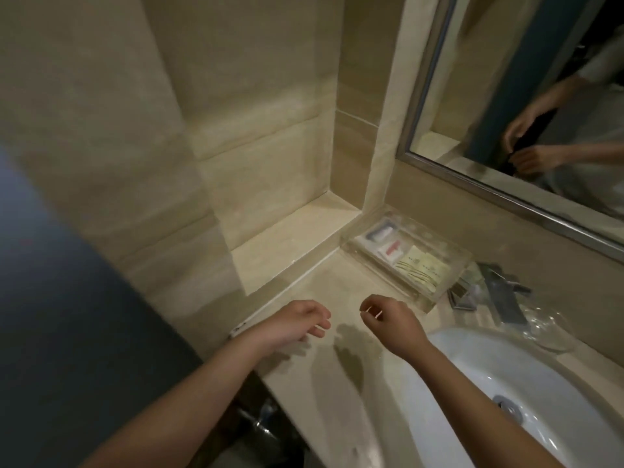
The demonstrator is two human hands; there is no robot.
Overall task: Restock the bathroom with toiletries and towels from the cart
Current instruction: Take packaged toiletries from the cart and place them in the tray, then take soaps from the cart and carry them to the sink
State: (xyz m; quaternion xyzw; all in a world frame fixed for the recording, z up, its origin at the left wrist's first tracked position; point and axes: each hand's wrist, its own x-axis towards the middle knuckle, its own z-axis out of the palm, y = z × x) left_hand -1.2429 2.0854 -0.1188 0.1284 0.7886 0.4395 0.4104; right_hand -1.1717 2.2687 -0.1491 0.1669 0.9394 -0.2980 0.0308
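While both hands hover over the counter, the left hand and right hand show loosely curled, empty fingers. Packets already sit in the clear tray beside the tap. No towels or cart visible, so that looks outstanding.

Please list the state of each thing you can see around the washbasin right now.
Clear acrylic amenity tray: on the counter by the wall, holding packets.
White oval basin: empty, drain visible.
Chrome faucet: no water running.
Left hand: over the counter, fingers loosely curled, empty.
Right hand: over the counter, fingers curled, nothing visibly held.
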